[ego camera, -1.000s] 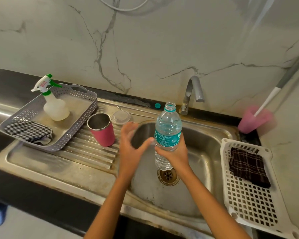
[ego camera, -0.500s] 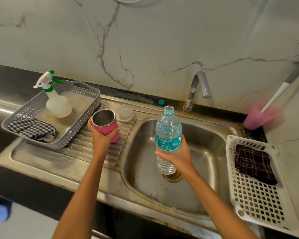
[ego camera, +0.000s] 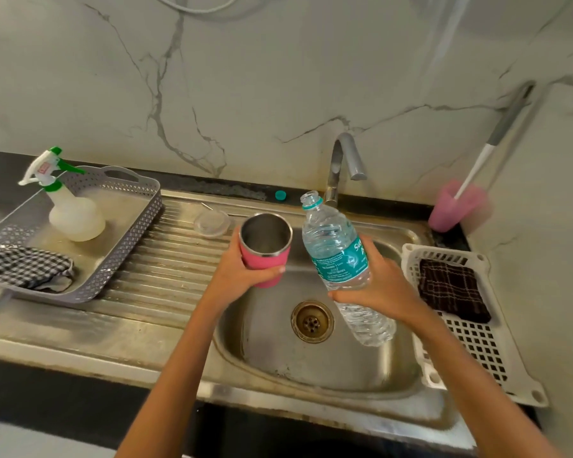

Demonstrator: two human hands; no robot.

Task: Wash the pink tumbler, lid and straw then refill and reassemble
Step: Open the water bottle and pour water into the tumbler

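My left hand [ego camera: 242,276] grips the pink tumbler [ego camera: 266,251], steel inside and open at the top, held upright over the sink's left rim. In my right hand [ego camera: 381,285] is an uncapped clear water bottle [ego camera: 338,259] with a teal label, tilted so its mouth leans toward the tumbler. No water is seen leaving it. The clear lid [ego camera: 211,223] lies on the ribbed drainboard behind the tumbler, with a thin straw [ego camera: 209,206] just beyond it. The bottle's teal cap [ego camera: 280,195] rests on the ledge by the tap.
The steel sink [ego camera: 311,358] with its drain sits below my hands, the tap [ego camera: 344,160] behind. A grey basket [ego camera: 126,246] at left holds a spray bottle [ego camera: 70,209] and checked cloth. A white rack [ego camera: 477,342] with a dark cloth is right, a pink cup [ego camera: 457,206] with a brush behind it.
My left hand took the tumbler off the drainboard and carried it right, over the sink edge. My right hand tipped the bottle leftward toward it.
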